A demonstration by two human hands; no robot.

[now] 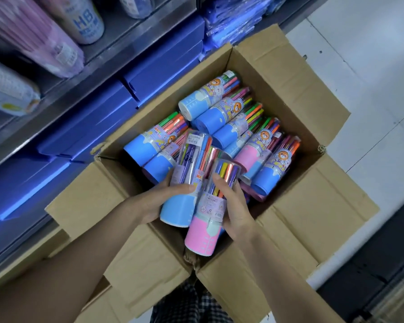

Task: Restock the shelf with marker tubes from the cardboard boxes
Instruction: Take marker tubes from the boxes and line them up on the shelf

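Both hands' grip: pink-based tube (205, 220), cap end away.

open cardboard box (296, 87), marker tubes (222, 117), both hands (160, 201) gripping

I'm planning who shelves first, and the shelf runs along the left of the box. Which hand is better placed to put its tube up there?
Probably the left hand: it grips the blue-based tube on the shelf side. The right hand, holding the pink-based tube, would have to cross over it.
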